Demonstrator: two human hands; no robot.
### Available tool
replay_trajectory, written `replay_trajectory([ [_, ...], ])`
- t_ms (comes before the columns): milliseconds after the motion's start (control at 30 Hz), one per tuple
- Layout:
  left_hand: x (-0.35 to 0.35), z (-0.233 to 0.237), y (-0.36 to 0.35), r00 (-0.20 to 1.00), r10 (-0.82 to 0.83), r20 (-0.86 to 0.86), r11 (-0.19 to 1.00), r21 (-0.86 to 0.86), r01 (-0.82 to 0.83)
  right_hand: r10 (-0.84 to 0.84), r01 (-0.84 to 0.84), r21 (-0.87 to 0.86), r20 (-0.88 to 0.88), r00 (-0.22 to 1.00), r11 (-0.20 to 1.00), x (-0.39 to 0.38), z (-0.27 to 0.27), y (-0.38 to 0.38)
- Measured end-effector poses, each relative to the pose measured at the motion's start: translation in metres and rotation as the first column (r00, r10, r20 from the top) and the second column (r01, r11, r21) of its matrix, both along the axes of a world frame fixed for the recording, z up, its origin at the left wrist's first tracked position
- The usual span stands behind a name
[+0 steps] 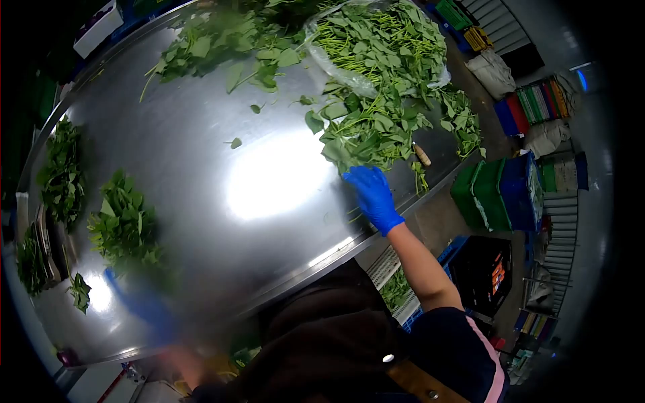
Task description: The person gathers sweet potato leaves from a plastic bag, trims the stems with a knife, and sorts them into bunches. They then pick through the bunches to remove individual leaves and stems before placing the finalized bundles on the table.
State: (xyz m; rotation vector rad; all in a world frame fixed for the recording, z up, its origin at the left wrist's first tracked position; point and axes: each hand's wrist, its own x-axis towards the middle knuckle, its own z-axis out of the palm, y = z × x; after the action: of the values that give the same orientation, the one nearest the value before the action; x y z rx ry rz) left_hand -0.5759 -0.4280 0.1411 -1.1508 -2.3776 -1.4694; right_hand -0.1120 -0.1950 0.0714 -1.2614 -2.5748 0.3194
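Observation:
My right hand (pixel 371 198), in a blue glove, is at the near edge of a loose pile of leafy green stems (pixel 376 134). Its fingers are bent into the leaves, and their tips are partly hidden. On the left, my left hand (pixel 144 309), also blue-gloved, is smeared by motion. It lies just below a bunch of leafy greens (pixel 124 225), whose lower end is blurred too. To the right of the pile lies a small wooden handle (pixel 422 154); what it belongs to is hidden under the leaves.
The steel table (pixel 195 154) carries a plastic bag of greens (pixel 383 43) at the back, more greens (pixel 222 47) beside it, and a bunch (pixel 62 174) at the far left. Green and blue crates (pixel 497 191) and a black box (pixel 480 275) stand on the right.

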Motion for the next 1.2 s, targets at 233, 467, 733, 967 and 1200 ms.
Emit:
replay_trajectory([
  [233,0.217,-0.086,0.088,0.736,-0.631,0.247,0.604,-0.438,0.665,-0.447,0.452,0.252,-0.082,0.891,0.855,0.145,-0.006,0.077],
  [467,0.374,-0.12,0.258,0.738,-0.665,0.114,0.643,-0.414,0.644,-0.364,0.371,-0.251,0.072,0.928,0.894,0.266,-0.021,0.159],
  [733,0.49,-0.117,0.393,0.608,-0.794,-0.007,0.518,-0.531,0.671,-0.69,0.46,-0.546,-0.353,0.632,0.7,0.373,-0.02,0.175],
  [967,0.661,-0.14,0.464,0.267,-0.952,0.147,0.216,-0.294,0.931,-0.79,0.326,-0.723,-0.592,0.163,0.609,0.37,-0.006,0.185],
  [1200,0.629,-0.119,0.426,0.447,-0.885,0.126,0.398,-0.291,0.87,-0.817,0.215,-0.794,-0.513,0.261,0.568,0.344,-0.08,0.179],
])
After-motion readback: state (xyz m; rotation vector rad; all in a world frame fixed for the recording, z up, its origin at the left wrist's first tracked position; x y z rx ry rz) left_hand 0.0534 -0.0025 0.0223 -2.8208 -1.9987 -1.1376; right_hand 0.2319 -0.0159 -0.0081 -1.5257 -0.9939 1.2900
